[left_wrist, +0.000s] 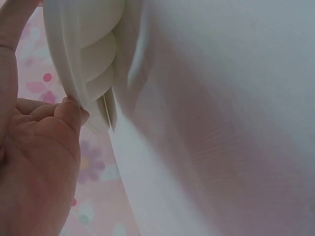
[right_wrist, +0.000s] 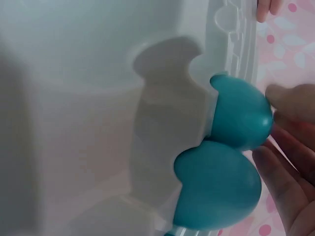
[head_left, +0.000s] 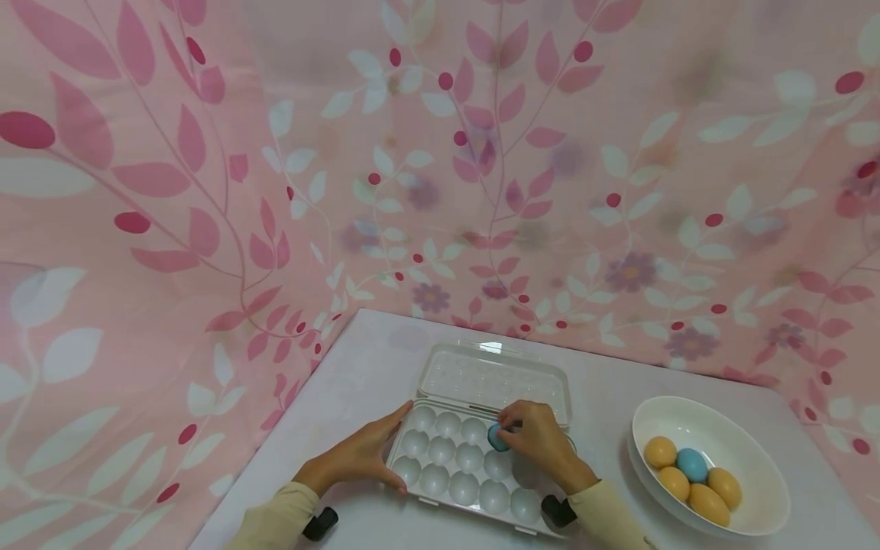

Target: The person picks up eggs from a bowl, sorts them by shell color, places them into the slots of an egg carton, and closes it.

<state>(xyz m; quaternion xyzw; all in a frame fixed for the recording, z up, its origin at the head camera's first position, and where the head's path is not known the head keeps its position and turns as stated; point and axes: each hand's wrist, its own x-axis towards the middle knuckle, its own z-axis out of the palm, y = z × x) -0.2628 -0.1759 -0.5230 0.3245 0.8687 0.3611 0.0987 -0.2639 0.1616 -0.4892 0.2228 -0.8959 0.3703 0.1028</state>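
Note:
A pale egg tray [head_left: 464, 477] with rows of round hollows lies on the table, its clear lid [head_left: 495, 378] folded open behind it. My left hand [head_left: 364, 454] grips the tray's left end, thumb at the front and fingers at the back corner. In the left wrist view, fingertips of the left hand [left_wrist: 44, 132] touch the tray's rim [left_wrist: 64, 54]. My right hand [head_left: 543, 443] pinches a blue egg [head_left: 498, 438] at the back row. From the right wrist, that egg [right_wrist: 243, 115] appears beside another blue egg [right_wrist: 219, 187] seated in the tray. The right hand hides some hollows in the head view.
To the right stands a white bowl [head_left: 763, 489] holding several yellow eggs [head_left: 708, 504] and one blue egg [head_left: 691, 465]. The white table [head_left: 371, 359] meets pink floral cloth [head_left: 440, 191] at the back and left.

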